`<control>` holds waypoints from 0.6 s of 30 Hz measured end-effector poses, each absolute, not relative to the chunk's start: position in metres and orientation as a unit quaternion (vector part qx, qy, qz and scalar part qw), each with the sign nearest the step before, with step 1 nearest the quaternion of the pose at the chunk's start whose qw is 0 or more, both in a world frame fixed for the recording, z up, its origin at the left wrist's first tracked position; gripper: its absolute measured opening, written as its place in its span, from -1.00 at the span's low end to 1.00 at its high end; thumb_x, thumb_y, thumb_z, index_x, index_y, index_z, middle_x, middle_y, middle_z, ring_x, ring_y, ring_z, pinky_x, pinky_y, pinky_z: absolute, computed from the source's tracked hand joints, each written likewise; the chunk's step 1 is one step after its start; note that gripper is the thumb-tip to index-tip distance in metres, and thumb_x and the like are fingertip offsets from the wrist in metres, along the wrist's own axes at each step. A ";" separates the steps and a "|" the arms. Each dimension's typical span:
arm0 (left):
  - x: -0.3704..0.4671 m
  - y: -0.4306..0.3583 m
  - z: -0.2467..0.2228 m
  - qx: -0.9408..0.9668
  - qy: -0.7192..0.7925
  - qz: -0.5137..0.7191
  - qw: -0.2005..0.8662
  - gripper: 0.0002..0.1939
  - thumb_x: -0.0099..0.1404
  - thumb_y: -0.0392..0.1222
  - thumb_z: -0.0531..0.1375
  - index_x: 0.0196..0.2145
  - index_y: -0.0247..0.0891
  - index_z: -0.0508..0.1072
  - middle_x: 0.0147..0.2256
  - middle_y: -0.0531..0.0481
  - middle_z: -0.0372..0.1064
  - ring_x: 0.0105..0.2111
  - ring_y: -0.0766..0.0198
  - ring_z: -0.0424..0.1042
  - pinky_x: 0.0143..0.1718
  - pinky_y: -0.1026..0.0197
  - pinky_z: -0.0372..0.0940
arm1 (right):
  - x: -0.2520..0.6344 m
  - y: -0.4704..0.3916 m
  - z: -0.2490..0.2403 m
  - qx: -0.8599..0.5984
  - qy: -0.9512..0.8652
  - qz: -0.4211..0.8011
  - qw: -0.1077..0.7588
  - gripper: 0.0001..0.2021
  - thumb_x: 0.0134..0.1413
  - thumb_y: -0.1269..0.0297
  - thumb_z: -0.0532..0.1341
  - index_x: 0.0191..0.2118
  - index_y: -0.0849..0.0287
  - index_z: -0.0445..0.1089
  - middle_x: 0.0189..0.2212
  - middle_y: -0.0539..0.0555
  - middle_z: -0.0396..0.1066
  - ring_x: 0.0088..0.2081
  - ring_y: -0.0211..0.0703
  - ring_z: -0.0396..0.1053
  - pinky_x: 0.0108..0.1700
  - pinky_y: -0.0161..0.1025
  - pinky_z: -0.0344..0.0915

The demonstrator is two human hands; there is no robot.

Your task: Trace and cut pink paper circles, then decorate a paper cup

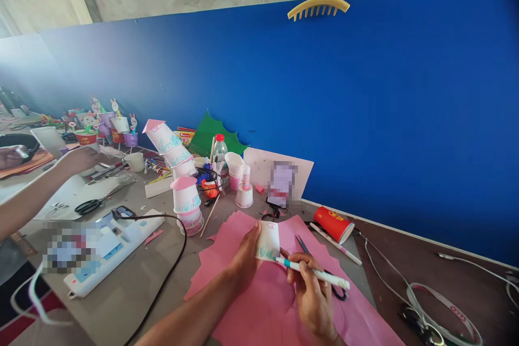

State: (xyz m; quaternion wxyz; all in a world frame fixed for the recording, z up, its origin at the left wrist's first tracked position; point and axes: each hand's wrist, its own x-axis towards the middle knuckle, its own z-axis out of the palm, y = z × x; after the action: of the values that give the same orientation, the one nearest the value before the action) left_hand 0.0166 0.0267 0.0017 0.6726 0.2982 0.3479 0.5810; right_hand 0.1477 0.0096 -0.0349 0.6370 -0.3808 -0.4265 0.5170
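My left hand [245, 255] is closed round the side of a white paper cup [268, 238], which bears a small pink drawn shape near the top and teal strokes along its lower part. In my right hand [313, 292] is a white marker [330, 278] with a teal end, whose tip meets the cup's lower right edge. Both hands are over a large pink paper sheet [267, 313] with a jagged edge. Scissors [302, 244] lie on that sheet, partly hidden behind my right hand.
Decorated cup towers [186, 194] stand left of the sheet. A red paper cup [333, 224] lies on its side at right, beside another marker [338, 246]. A white power strip [115, 251] with a black cable occupies the left. Another person's arm [48, 186] reaches in there.
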 end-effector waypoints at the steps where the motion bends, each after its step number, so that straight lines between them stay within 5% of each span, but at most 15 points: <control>1: 0.017 0.026 0.003 0.303 0.345 0.580 0.673 -0.45 0.16 0.38 0.15 -0.35 -0.23 0.40 -0.51 -0.13 0.49 -0.35 -0.03 0.50 -0.18 0.02 0.28 | 0.148 0.010 -0.036 -0.385 -0.430 0.514 0.635 -0.67 0.04 -0.07 0.27 -0.43 0.12 0.47 -0.68 -0.12 0.28 -0.59 -0.25 0.23 -0.27 -0.20 0.35; 10: 0.015 0.033 -0.019 0.269 0.366 0.617 0.642 -0.48 0.19 0.32 0.20 -0.34 -0.27 0.39 -0.46 0.03 0.39 -0.45 0.27 0.31 -0.34 0.21 0.21 | 0.147 0.016 -0.028 -0.402 -0.404 0.485 0.664 -0.66 0.15 -0.07 0.19 -0.39 0.13 0.42 -0.64 -0.10 0.29 -0.50 -0.20 0.32 -0.20 -0.20 0.36; 18: 0.015 0.035 -0.022 0.286 0.344 0.610 0.654 -0.54 0.25 0.27 0.15 -0.32 -0.23 0.43 -0.43 -0.04 0.45 -0.33 0.11 0.41 -0.25 0.13 0.26 | 0.148 0.014 -0.028 -0.389 -0.428 0.482 0.658 -0.69 0.15 -0.02 0.19 -0.38 0.13 0.45 -0.66 -0.08 0.32 -0.54 -0.20 0.30 -0.27 -0.21 0.34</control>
State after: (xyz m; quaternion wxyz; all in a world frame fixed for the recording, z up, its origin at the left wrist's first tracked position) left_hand 0.0152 0.0352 -0.0225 0.6541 0.2857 0.3445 0.6098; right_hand 0.1484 0.0139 -0.0280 0.6576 -0.3894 -0.4280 0.4824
